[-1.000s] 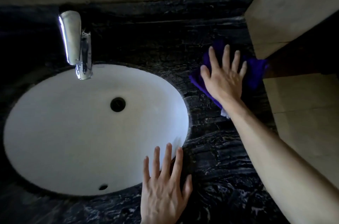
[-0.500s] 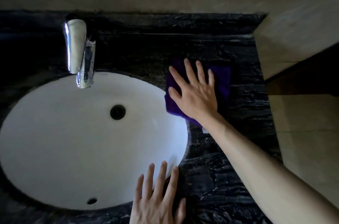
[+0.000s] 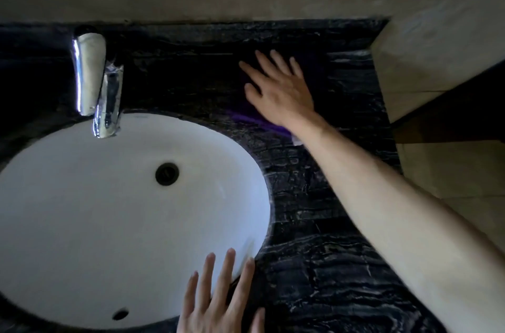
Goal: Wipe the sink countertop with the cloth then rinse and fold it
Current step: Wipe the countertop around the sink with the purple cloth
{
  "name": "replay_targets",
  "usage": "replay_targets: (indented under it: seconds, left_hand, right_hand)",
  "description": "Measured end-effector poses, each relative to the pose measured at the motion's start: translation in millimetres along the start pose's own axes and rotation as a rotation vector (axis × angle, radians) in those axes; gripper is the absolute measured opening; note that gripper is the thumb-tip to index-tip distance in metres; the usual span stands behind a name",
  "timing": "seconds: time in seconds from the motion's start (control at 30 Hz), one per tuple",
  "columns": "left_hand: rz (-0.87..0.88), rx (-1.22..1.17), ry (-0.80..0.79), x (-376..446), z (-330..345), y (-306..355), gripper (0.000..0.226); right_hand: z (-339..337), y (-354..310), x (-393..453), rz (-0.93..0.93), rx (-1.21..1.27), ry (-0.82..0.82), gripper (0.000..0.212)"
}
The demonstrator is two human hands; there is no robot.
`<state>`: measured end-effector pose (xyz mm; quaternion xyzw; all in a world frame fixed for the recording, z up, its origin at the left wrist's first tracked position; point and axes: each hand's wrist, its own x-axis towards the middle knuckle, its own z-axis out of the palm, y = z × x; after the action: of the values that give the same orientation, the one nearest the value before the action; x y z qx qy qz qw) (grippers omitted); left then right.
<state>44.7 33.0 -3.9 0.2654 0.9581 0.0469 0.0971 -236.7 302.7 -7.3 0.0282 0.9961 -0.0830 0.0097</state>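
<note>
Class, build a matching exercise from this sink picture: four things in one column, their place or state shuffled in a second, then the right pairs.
Things
1. cloth
2. left hand
3. faucet
4. drain

Places or states
A. dark hole in the white basin
B. shiny metal, behind the basin
C. purple, pressed under the right hand
D. flat on the basin's near rim

Pairs: 1-C, 2-D, 3-B, 4-A

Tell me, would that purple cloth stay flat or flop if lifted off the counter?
Probably flop: the cloth lies thin and flat under the right hand, following the countertop. It likely slides easily, since that dark stone looks smooth. It seems light.
</note>
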Motion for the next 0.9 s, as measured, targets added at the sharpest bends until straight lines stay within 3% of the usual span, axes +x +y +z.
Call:
replay_targets:
  seconds: [0.13,0.27,0.43,0.7,0.9]
  left_hand:
    - [0.006,-0.084,-0.017,-1.7,-5.0,1.1,0.075]
    - [0.010,-0.108,-0.066,-2.5,-6.3,-0.3,0.075]
    - [0.018,-0.141,-0.092,-4.6,-6.4,2.0,0.073]
    - [0.002,-0.128,-0.129,-6.4,-11.5,4.4,0.069]
    - [-0.026,-0.132,-0.133,-6.3,-12.8,4.1,0.068]
  right_hand:
    - [-12.2,61.5,-17.6,0.090,-0.025,0.006,0.059]
    - [-22.2,113.0,-40.3,0.295,0.009,0.049,0.059]
    - [-35.1,147.4,-73.2,0.621,0.260,-0.006,0.057]
    - [-17.1,66.2,-233.8,0.356,-0.055,0.001,0.058]
    - [9.9,-85.8,-431.2,0.158,-0.067,-0.115,0.066]
